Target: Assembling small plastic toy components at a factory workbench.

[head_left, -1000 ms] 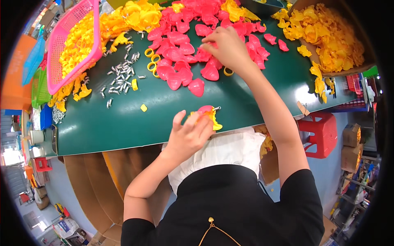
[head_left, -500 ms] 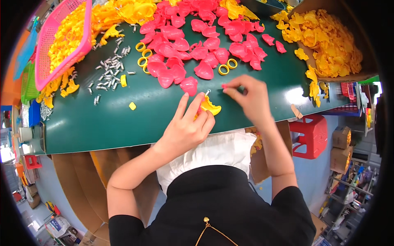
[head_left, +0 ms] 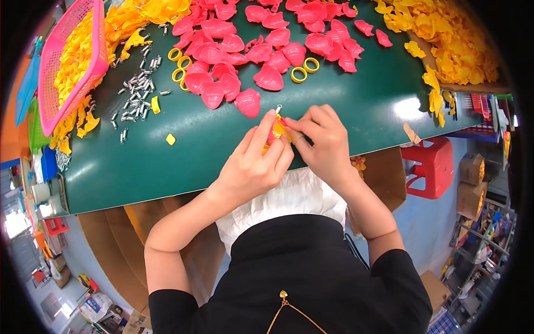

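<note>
Your left hand (head_left: 258, 158) pinches the yellow-and-pink piece (head_left: 280, 129) on your side of the pink shells (head_left: 268, 78), apparently steadying it for your right hand (head_left: 320, 139), whose fingertips meet its right side; their exact grip cannot be told. Metal fittings (head_left: 136, 96) lie left of the shells, presumably for reach.

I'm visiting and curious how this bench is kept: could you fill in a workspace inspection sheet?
Surface: glossy green tabletop, partly covered.
Job's things: yellow-and-pink plastic piece.
Clutter: scattered curved pink plastic shells, round yellow plastic rings, small silver metal cylinders.
Hands: left hand holds the piece; right hand pinches a small red bit beside it.
Cables: thin black cord near waist; type unclear.
Surroundings: red plastic stool, brown cardboard boxes.
</note>
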Demonstrator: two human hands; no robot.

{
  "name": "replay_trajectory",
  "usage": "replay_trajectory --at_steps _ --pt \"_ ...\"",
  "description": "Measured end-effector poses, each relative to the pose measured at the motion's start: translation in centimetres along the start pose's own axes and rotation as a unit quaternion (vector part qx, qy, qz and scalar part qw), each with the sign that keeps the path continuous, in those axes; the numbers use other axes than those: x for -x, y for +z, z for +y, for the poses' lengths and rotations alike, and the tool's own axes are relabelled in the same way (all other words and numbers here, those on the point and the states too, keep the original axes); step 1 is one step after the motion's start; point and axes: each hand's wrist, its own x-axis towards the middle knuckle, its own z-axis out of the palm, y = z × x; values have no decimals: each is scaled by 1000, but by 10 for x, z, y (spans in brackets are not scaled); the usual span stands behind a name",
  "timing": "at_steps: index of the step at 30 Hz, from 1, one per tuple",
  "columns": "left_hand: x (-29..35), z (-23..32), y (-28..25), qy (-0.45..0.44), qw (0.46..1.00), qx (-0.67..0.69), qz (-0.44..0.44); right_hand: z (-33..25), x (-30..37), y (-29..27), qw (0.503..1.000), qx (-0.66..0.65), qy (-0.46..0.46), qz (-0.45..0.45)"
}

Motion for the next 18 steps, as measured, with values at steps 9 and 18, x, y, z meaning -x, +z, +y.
replay_trajectory --at_steps 9,18 --pt "1 -4 -6 13 999 32 26 6 2 -10 996 -86 2 -17" --pt "-7 30 -11 -378 343 858 -56 10 -15 -70 961 -254 7 -114"
